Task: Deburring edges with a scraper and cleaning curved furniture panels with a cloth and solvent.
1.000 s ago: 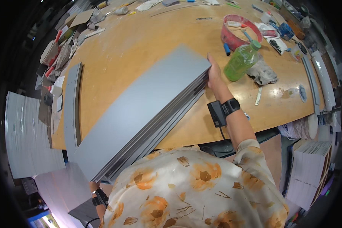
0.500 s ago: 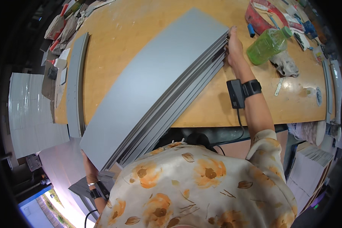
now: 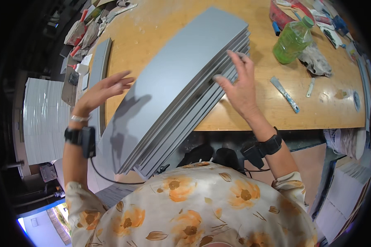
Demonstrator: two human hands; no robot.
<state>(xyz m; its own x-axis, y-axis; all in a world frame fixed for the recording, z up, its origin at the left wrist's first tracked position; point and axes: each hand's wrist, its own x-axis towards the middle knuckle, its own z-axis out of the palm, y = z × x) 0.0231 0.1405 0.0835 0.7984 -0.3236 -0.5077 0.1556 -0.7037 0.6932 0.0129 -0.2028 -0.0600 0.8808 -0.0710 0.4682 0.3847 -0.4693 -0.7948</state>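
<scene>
A stack of long grey panels point(image 3: 169, 78) lies diagonally across the wooden table point(image 3: 251, 119), its near end jutting past the table's front edge. The layers show along its right side, slightly out of line with each other. Over the stack's left side hovers my left hand point(image 3: 105, 91), fingers stretched out, casting a shadow on the top panel. My right hand point(image 3: 240, 84) is beside the layered right edge with thumb and fingers spread; whether a fingertip touches the panels I cannot tell. Neither hand holds anything.
Another grey panel point(image 3: 97, 68) lies at the table's left. To the right are a green bottle point(image 3: 290, 43), a crumpled cloth point(image 3: 316, 61) and a scraper point(image 3: 285, 94). A white glue bottle point(image 3: 81, 68) stands far left, above a wrapped stack of white sheets point(image 3: 45, 119).
Both hands have let go of the panel stack: my left rose from its near end, my right came back from its far end. The scraper shows where my right forearm was.
</scene>
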